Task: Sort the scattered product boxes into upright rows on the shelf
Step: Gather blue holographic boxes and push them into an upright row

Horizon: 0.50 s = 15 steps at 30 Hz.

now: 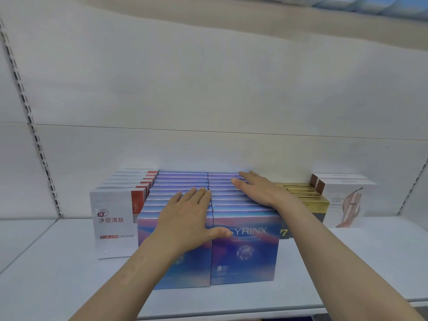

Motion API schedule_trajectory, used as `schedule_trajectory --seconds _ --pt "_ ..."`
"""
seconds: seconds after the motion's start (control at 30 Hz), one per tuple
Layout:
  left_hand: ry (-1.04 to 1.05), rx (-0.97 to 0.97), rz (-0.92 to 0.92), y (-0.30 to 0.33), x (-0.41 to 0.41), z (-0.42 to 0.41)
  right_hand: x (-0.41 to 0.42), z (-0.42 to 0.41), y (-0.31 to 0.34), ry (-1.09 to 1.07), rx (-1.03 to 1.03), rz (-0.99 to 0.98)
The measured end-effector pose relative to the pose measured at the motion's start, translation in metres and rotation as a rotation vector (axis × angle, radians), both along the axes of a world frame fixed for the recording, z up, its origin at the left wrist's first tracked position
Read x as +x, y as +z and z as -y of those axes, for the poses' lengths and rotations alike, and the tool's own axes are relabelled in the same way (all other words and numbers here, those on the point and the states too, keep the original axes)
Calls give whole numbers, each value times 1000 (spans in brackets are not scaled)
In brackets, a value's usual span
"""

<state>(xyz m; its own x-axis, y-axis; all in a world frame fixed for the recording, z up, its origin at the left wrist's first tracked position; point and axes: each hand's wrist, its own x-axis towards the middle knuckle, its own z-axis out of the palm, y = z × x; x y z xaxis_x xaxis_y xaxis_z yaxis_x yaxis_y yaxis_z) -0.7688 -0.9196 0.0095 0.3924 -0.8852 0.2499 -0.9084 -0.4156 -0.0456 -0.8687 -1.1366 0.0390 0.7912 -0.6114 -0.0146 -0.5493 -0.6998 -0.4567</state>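
Two upright rows of iridescent blue-purple boxes [245,251] stand side by side in the middle of the white shelf [347,262], running back to the rear wall. My left hand [187,216] lies flat with straight fingers on the tops of the left row's front boxes, its thumb across the front of the right row's first box. My right hand [259,188] rests flat on the tops of the right row, further back. A row of white boxes with red corners [113,228] stands left of them. Gold boxes [308,198] stand to the right.
At the far right stand white boxes with a pink design [345,200] and brown edges. The shelf's back panel [208,100] rises behind all rows. Slotted uprights [34,128] frame the bay. Bare shelf surface lies in front of the boxes and on both sides.
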Motion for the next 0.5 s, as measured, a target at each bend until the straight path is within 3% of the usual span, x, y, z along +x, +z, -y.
schedule_trajectory --seconds 0.37,0.5 --pt "26 18 -21 4 -4 -1 -13 5 2 4 113 79" --pt "17 27 -49 8 -5 -9 -33 -13 8 61 9 74"
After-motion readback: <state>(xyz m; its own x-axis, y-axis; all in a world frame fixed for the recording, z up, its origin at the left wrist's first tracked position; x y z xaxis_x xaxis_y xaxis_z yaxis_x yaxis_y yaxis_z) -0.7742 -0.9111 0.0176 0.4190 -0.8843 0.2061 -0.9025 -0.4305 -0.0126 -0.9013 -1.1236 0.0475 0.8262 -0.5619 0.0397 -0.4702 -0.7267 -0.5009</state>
